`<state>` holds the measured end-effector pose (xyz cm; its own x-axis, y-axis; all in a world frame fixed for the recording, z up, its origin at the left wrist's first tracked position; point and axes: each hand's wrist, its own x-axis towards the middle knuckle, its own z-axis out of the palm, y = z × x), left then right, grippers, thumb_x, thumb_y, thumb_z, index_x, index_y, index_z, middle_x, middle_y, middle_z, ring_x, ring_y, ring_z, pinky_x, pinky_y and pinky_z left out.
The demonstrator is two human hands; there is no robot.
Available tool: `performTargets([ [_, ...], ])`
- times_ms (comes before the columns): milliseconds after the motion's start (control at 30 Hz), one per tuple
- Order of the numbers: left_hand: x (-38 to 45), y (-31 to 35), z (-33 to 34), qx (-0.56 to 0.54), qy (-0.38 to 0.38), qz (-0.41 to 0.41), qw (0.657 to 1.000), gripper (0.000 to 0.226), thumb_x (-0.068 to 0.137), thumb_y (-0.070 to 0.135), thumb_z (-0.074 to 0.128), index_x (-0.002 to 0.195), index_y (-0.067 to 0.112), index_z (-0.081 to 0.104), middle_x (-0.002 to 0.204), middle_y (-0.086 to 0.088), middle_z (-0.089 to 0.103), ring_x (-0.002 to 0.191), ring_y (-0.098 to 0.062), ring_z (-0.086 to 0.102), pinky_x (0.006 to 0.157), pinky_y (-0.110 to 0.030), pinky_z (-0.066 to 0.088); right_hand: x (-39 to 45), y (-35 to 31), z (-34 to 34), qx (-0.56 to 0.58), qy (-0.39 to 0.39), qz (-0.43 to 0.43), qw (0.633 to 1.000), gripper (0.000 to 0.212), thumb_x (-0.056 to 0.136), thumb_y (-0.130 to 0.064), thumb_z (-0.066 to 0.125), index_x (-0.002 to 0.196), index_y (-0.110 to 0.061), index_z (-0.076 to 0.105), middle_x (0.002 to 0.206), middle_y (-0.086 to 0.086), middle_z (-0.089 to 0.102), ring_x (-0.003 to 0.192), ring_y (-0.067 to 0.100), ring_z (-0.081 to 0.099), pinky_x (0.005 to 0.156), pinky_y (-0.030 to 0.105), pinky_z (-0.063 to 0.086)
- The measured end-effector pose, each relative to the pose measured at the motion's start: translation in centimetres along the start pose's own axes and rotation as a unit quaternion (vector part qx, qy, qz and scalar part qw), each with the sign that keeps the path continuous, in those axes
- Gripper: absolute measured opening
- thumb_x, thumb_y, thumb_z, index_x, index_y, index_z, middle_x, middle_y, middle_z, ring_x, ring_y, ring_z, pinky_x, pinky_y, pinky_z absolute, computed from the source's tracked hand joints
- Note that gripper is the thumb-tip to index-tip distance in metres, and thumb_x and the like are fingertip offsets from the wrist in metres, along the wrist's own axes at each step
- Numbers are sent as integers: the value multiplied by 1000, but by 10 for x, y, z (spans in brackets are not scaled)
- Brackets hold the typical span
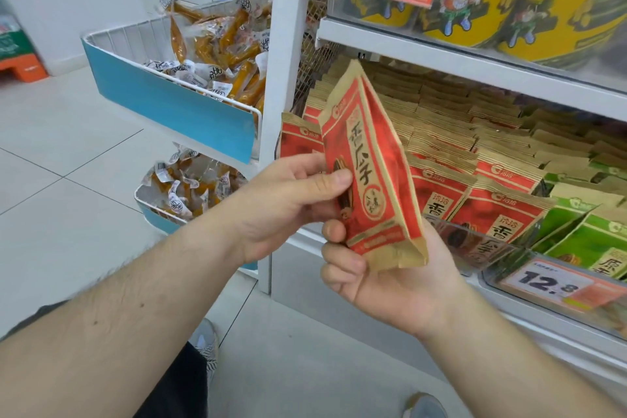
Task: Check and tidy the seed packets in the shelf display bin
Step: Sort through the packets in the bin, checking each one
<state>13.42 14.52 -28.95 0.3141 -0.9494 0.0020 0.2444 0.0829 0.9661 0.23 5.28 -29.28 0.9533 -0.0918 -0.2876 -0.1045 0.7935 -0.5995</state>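
Seed packet, red printed front with kraft-brown paper edges and crimped ends, flat pouch (pixel 368 166): held at centre frame, out of the bin, tilted with its top toward the upper left.

Handling: left hand (pixel 288 204) pinches the packet's left edge, thumb on the printed face. Right hand (pixel 383 278) cups the bottom end from beneath, fingers curled round its lower left corner. Both hands are clamped on this one packet.

Step in hand, as judged: inspection of a single packet. Done well, it likely means turning the pouch to see both faces and both seals, gripping by the edges so the paper does not crease, then returning it upright, front outward, in the row of like colour.

Appearance: black characters run down a pale central panel; a round emblem sits below; a small logo is near the top. No tear or dent is visible; the back is hidden.

Location of stock: clear-fronted shelf display bin (pixel 475 241), centre right, holding rows of matching red packets (pixel 495 214), with green packets (pixel 587 241) at right.

Adjacent: white price label reading 12.8 (pixel 549 282), lower right; white wire basket with blue front panel (pixel 169 102), upper left.
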Motion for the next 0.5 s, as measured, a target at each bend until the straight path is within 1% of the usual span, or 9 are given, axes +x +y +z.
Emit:
performTargets([
  [67, -2, 3, 1, -19, 13, 4, 1000, 35, 82, 11, 68, 114, 3, 60, 83, -5, 73, 62, -13, 68, 53, -20, 50, 2, 0, -1, -63, 36, 7, 997, 33, 74, -30, 56, 85, -4, 73, 80, 15, 65, 60, 23, 55, 58, 29, 43],
  [133, -1, 3, 1, 8, 39, 14, 999, 40, 77, 13, 75, 114, 7, 62, 95, -10, 75, 77, -22, 72, 60, -27, 53, 2, -3, -3, -156, 98, -32, 982, 40, 78, -36, 53, 95, -6, 73, 90, 18, 69, 76, 30, 64, 67, 35, 52],
  [167, 0, 3, 0, 16, 59, 12, 998, 42, 74, 14, 76, 114, 7, 63, 100, -12, 74, 84, -25, 72, 65, -31, 55, 2, -5, -7, -196, 146, -64, 968, 37, 79, -37, 55, 95, -10, 75, 95, 15, 72, 84, 31, 68, 74, 38, 54],
  [233, 1, 3, 0, 25, 105, 2, 994, 42, 67, 19, 76, 107, 10, 64, 100, -11, 75, 85, -25, 73, 67, -33, 57, 2, -11, -13, -246, 225, -115, 936, 33, 89, -39, 53, 94, -18, 78, 101, 10, 75, 96, 30, 70, 91, 47, 52],
  [267, 2, 3, 1, 35, 119, -3, 992, 42, 65, 20, 76, 104, 11, 64, 99, -11, 75, 83, -25, 74, 65, -33, 58, 2, -14, -15, -252, 242, -134, 927, 38, 94, -42, 48, 96, -18, 78, 103, 12, 74, 101, 32, 69, 97, 52, 49],
  [300, 2, 3, 1, 44, 128, -7, 991, 43, 64, 22, 77, 104, 12, 64, 98, -11, 75, 81, -25, 74, 63, -33, 58, 1, -18, -16, -252, 247, -150, 924, 44, 95, -46, 46, 99, -15, 77, 105, 16, 73, 103, 35, 67, 100, 57, 46],
  [367, 2, 4, 2, 56, 135, -14, 989, 47, 62, 24, 77, 105, 11, 63, 98, -11, 75, 80, -25, 74, 62, -34, 58, -2, -22, -14, -260, 229, -173, 922, 49, 86, -50, 49, 102, -12, 75, 107, 19, 72, 102, 37, 66, 102, 59, 44],
  [433, 2, 4, 2, 61, 137, -21, 988, 49, 62, 25, 77, 106, 11, 63, 96, -10, 75, 80, -25, 74, 61, -34, 57, -2, -24, -14, -275, 212, -176, 921, 42, 79, -45, 56, 98, -13, 77, 105, 17, 73, 103, 37, 67, 103, 59, 43],
  [500, 1, 4, 3, 69, 133, -20, 988, 49, 62, 26, 78, 107, 11, 62, 96, -9, 75, 80, -26, 74, 62, -35, 57, -2, -24, -16, -270, 201, -170, 926, 36, 78, -39, 58, 93, -13, 78, 105, 17, 73, 104, 38, 67, 103, 58, 44],
])
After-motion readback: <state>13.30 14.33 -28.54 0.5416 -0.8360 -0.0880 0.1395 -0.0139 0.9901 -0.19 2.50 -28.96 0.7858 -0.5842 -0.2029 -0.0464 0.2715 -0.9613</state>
